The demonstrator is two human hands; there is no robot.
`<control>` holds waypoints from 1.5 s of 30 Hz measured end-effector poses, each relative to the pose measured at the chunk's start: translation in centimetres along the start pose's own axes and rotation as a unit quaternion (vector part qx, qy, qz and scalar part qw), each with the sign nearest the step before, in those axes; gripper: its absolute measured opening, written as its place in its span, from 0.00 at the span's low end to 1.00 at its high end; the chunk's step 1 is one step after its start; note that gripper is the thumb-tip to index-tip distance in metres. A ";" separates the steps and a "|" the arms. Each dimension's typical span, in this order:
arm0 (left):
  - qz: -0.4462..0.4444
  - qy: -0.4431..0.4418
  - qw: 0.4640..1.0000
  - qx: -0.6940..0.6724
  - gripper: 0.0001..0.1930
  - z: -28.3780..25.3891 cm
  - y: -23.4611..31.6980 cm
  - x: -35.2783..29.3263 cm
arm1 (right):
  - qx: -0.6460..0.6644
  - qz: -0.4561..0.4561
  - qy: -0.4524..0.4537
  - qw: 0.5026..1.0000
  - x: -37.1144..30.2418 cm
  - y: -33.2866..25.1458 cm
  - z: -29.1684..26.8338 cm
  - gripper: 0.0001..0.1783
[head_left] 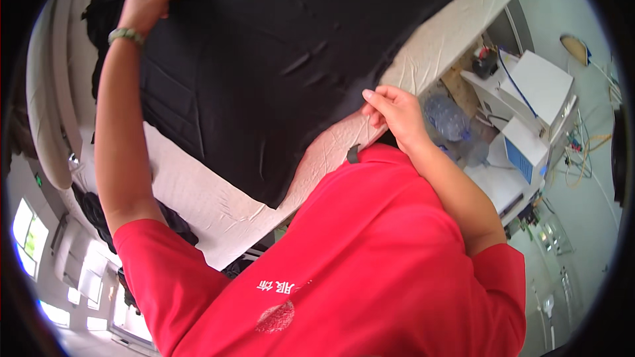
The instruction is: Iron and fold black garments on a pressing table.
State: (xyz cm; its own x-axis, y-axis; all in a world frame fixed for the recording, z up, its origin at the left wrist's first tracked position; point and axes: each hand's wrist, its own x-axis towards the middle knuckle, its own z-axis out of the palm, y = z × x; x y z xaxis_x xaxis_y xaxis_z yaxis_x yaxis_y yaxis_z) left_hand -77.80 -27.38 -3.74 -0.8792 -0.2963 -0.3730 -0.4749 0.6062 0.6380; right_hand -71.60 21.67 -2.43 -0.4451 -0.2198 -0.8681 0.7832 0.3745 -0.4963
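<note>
A large sheet of black fabric (264,59) lies spread over a pale, cloth-covered table (198,192), with small creases across it. My left hand (151,1) rests on the fabric's far left part, one finger stretched out to the right and the others partly hidden. A green bracelet (126,35) circles that wrist. Near the fabric's right edge, my right hand (397,111) is closed, thumb against curled fingers, and appears to pinch the edge there. The fabric's pointed near corner lies flat between my arms.
To the right of the table stand large clear plastic bottles (447,118) and a white box-shaped machine (539,82) with cables. Dark cloth (175,223) hangs by the table's left edge. A long, pale padded shape (46,92) runs along the far left.
</note>
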 end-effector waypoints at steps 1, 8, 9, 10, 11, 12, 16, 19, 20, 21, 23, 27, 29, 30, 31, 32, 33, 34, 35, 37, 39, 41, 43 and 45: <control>0.005 -0.020 1.000 -0.014 0.21 0.0 0.0 -0.3 | 0.007 -0.012 -0.001 1.000 -0.2 0.3 0.1 0.14; 0.010 -0.131 0.986 -0.104 0.17 -1.5 -3.3 0.4 | 0.151 -0.076 -0.010 0.986 -1.3 0.8 1.7 0.14; -0.016 -0.135 0.987 -0.085 0.17 -1.6 -2.8 0.4 | 0.145 -0.050 0.001 0.988 -1.4 0.8 1.9 0.14; -0.007 -0.085 0.995 -0.056 0.16 -1.3 -1.9 0.0 | 0.122 -0.052 0.007 0.991 -1.5 0.8 2.1 0.13; 0.002 -0.034 0.999 -0.027 0.16 -0.6 -0.6 -0.9 | 0.098 -0.054 0.013 0.994 -1.5 0.8 2.2 0.13; -0.025 0.022 0.999 0.010 0.16 0.0 1.5 -1.9 | 0.066 -0.043 0.021 0.997 -1.5 0.8 2.3 0.13; 0.146 0.096 0.985 0.012 0.12 8.2 10.1 -11.9 | 0.013 -0.066 0.054 0.996 -1.2 0.4 2.0 0.12; 0.214 0.001 0.976 -0.039 0.14 17.2 13.4 -20.1 | -0.014 -0.074 0.030 0.997 -0.8 -0.3 1.6 0.12; 0.227 0.000 0.973 -0.039 0.13 19.4 13.5 -21.3 | -0.017 -0.099 0.017 0.995 -0.7 -0.6 1.5 0.13; 0.209 0.024 0.976 -0.046 0.13 20.9 13.1 -21.9 | -0.028 -0.081 0.028 0.996 -0.6 -0.8 1.3 0.13; 0.108 0.043 0.990 -0.079 0.12 22.9 12.4 -22.6 | 0.018 -0.101 -0.014 0.995 -0.6 -1.0 1.2 0.16; -0.034 -0.017 0.978 -0.207 0.12 21.8 11.3 -21.0 | 0.053 -0.094 -0.036 0.994 -0.9 -1.1 1.5 0.20; -0.075 -0.053 0.961 -0.261 0.13 20.9 11.1 -20.5 | 0.061 -0.087 -0.035 0.994 -1.0 -1.0 1.8 0.21; -0.070 -0.057 0.961 -0.262 0.13 20.8 11.1 -20.4 | 0.064 -0.085 -0.040 0.994 -1.1 -0.9 1.9 0.21; -0.065 -0.062 0.961 -0.263 0.13 20.8 11.1 -20.6 | 0.068 -0.083 -0.045 0.993 -1.1 -0.8 2.0 0.21; -0.032 -0.053 0.959 -0.275 0.13 20.9 11.3 -20.8 | 0.074 -0.084 -0.047 0.993 -1.2 -0.8 2.0 0.21; -0.059 -0.069 0.961 -0.262 0.13 21.0 11.3 -21.1 | 0.074 -0.079 -0.050 0.993 -1.2 -0.7 2.0 0.21; -0.048 -0.100 0.946 -0.303 0.13 20.9 11.4 -21.2 | 0.088 -0.073 -0.048 0.992 -1.3 -0.6 2.0 0.21; -0.037 -0.130 0.929 -0.344 0.13 20.6 11.3 -21.1 | 0.100 -0.067 -0.046 0.992 -1.4 -0.5 1.9 0.21; -0.024 -0.156 0.911 -0.381 0.13 19.0 10.7 -19.9 | 0.114 -0.064 -0.049 0.990 -1.5 -0.3 1.9 0.21; -0.046 -0.067 0.914 -0.398 0.18 14.9 8.9 -17.0 | 0.071 -0.059 -0.034 0.995 -1.5 -0.1 2.2 0.18; -0.061 0.104 0.919 -0.375 0.23 9.6 6.1 -12.2 | 0.054 -0.071 -0.055 0.994 -1.4 0.0 2.7 0.17; -0.070 0.168 0.922 -0.341 0.24 4.6 3.0 -7.9 | 0.062 -0.079 -0.004 0.995 -1.2 0.3 3.3 0.14; -0.087 0.120 0.922 -0.358 0.23 1.2 0.6 -4.7 | 0.081 -0.080 -0.009 0.993 -1.0 0.6 3.7 0.13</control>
State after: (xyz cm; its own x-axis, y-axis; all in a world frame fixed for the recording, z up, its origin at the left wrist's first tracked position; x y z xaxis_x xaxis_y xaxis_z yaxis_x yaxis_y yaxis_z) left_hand -73.91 -24.74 -2.36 -0.7296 -0.5497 -0.4068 -0.4364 -0.0837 0.8958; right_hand -69.10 18.79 -1.83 -0.5629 -0.2806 -0.7774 0.7636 0.1832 -0.6191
